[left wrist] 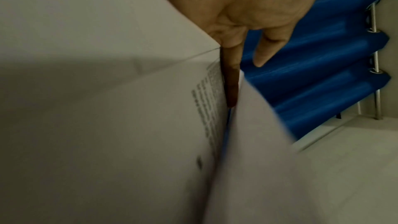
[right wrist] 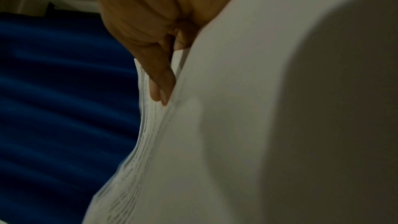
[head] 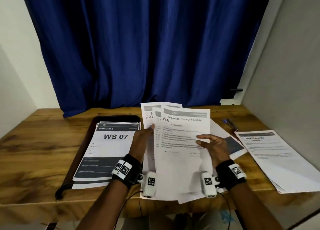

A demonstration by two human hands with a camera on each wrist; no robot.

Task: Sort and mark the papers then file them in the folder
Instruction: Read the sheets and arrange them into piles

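Note:
I hold a fanned bundle of printed papers [head: 183,143] upright above the wooden table [head: 34,151]; the front sheet reads "Organize Network Cable Coils". My left hand [head: 142,139] grips the rear sheets at their left edge. In the left wrist view one finger of the left hand [left wrist: 247,14] lies slid between two papers [left wrist: 107,108]. My right hand [head: 213,144] pinches the front sheet's right edge, thumb on its face. The right wrist view shows the right hand [right wrist: 146,23] with its fingertips [right wrist: 161,89] tucked between the papers [right wrist: 258,108]. A black folder [head: 119,118] lies open at the left with "WS 07" sheets [head: 110,143] on it.
A second stack of sheets [head: 277,157] lies at the right of the table. A pen [head: 230,124] rests behind it, and a blue-covered card [head: 233,144] lies under my right hand. A blue curtain [head: 147,47] hangs behind the table, with walls on both sides.

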